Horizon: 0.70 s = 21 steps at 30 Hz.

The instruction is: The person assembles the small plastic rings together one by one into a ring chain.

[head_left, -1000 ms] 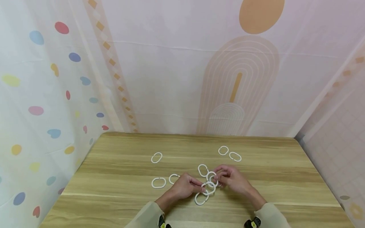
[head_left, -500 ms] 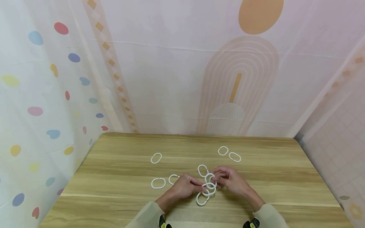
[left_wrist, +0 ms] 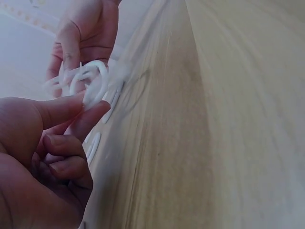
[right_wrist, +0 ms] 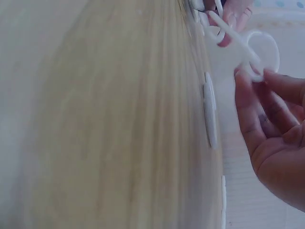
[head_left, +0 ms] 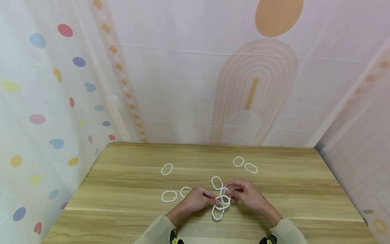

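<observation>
My left hand [head_left: 195, 200] pinches a white oval plastic link [left_wrist: 103, 71] between thumb and forefinger, over the near middle of the table. To its right, my right hand [head_left: 249, 197] pinches another white link [right_wrist: 277, 53] between thumb and fingertips. These links overlap between the hands; whether the held ones are hooked together cannot be told in the head view. One more link [head_left: 217, 220] hangs below my left fingertips, apparently joined to the bunch. Just beyond the hands lies a separate-looking link [head_left: 213, 179]. My fingers hide parts of the held links.
On the wooden table [head_left: 128, 217], one link [head_left: 169, 201] lies left of my left hand, beside another link [head_left: 181, 191] partly hidden by it. Farther back lie a link [head_left: 167, 174] at left and two links, one [head_left: 233, 162] beside the other [head_left: 257, 168], at right. Patterned curtains [head_left: 170, 84] border the table.
My right hand has shifted slightly down and left, bringing its link closer over the left hand's link. The hanging link has swung a little to the right. My left hand stays nearly still.
</observation>
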Motion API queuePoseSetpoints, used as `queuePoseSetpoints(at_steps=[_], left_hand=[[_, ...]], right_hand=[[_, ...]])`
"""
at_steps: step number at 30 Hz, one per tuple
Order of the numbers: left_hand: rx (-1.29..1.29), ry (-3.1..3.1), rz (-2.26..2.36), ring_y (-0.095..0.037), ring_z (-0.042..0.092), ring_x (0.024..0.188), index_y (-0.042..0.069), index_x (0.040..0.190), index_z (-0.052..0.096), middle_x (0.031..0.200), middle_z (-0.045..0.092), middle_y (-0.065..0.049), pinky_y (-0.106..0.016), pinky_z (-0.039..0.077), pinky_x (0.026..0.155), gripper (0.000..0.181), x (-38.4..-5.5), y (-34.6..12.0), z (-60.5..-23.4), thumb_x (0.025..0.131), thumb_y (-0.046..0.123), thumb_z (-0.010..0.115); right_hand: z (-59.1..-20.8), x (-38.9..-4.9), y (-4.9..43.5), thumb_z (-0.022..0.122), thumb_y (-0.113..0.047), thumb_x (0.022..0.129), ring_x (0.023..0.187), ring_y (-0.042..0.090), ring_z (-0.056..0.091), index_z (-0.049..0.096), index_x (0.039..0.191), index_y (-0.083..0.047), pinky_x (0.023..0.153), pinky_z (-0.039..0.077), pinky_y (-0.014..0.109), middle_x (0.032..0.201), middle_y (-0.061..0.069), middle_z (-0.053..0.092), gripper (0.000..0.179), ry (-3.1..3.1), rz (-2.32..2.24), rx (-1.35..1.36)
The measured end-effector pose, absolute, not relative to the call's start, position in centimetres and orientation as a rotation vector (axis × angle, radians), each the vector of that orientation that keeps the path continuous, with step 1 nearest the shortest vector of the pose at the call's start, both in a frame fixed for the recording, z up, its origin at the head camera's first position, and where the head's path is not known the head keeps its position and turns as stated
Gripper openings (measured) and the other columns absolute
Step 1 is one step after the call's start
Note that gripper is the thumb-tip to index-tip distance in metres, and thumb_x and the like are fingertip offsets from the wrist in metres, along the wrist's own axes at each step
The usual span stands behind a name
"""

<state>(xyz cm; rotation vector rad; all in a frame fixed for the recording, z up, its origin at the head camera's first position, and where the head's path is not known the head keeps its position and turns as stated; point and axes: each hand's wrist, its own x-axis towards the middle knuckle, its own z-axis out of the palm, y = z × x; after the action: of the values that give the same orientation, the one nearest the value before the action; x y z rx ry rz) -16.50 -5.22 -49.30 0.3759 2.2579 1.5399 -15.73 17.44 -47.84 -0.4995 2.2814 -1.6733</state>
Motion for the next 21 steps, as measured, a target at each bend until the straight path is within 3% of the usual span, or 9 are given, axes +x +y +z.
queuePoseSetpoints(at_steps=[7, 13, 21], left_hand=[[0.385, 2.221, 1.575, -0.008, 0.064, 0.081, 0.005, 0.087, 0.080, 0.085, 0.076, -0.007, -0.023, 0.045, 0.074, 0.014, -16.60, -5.37, -49.65, 0.077, 0.014, 0.083], [0.429, 2.226, 1.548, -0.007, 0.063, 0.076, 0.006, 0.086, 0.079, 0.083, 0.076, -0.005, -0.021, 0.045, 0.069, 0.013, -16.67, -5.63, -49.74, 0.076, 0.012, 0.083], [0.504, 2.229, 1.509, -0.006, 0.063, 0.071, 0.004, 0.092, 0.078, 0.083, 0.076, -0.006, -0.020, 0.046, 0.064, 0.016, -16.49, -5.84, -49.42, 0.078, 0.009, 0.082]], right_hand=[[-47.46, -15.65, 17.31, 0.062, 0.000, 0.093, 0.076, 0.019, 0.067, 0.061, 0.117, 0.008, 0.067, 0.057, 0.032, 0.096, 0.020, 0.073, 0.025, 2.281, -1.691, -0.419], [-47.56, -15.70, 17.69, 0.055, 0.007, 0.094, 0.074, 0.028, 0.067, 0.054, 0.117, 0.013, 0.066, 0.057, 0.033, 0.097, 0.027, 0.071, 0.024, 2.243, -1.735, -0.396], [-47.70, -15.47, 17.99, 0.057, 0.006, 0.093, 0.078, 0.035, 0.069, 0.052, 0.115, 0.015, 0.072, 0.059, 0.042, 0.098, 0.031, 0.067, 0.024, 2.167, -1.806, -0.376]])
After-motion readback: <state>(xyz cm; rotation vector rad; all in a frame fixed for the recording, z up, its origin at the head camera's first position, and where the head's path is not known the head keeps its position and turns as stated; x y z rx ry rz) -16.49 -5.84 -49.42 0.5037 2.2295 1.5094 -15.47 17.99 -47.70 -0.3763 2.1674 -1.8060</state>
